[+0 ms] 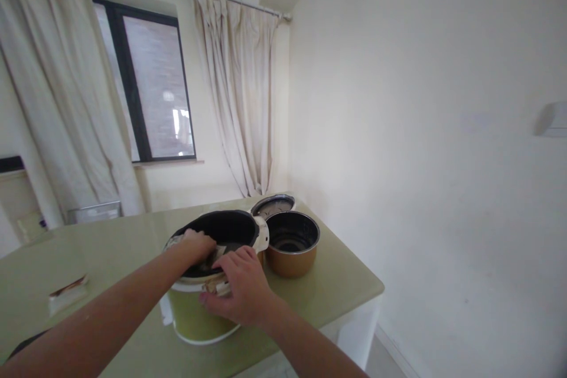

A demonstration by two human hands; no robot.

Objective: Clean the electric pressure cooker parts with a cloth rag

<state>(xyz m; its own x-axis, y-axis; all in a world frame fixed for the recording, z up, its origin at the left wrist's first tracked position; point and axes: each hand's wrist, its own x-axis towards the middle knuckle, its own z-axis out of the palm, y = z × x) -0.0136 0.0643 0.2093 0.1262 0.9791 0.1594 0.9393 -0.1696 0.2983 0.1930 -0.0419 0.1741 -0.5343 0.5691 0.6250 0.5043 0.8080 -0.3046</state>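
A green and white rice cooker body (197, 313) stands near the front of the table, with its dark inside facing up. My left hand (200, 245) reaches over the rim into it, fingers bent and closed. Something pale shows beside those fingertips, but I cannot make out what it is. My right hand (244, 286) grips the near right rim of the cooker, thumb on the outside and fingers over the edge. Just behind to the right sits the inner pot (291, 263), brown outside and black inside. Farther back lies a round lid (274, 207), partly hidden by the pot.
The pale green table (349, 289) ends at a rounded corner on the right. On its left lies a small white packet (68, 295) with a reddish-brown edge. A white wall (420, 159) rises along the right, and a curtained window (157, 82) is at the back.
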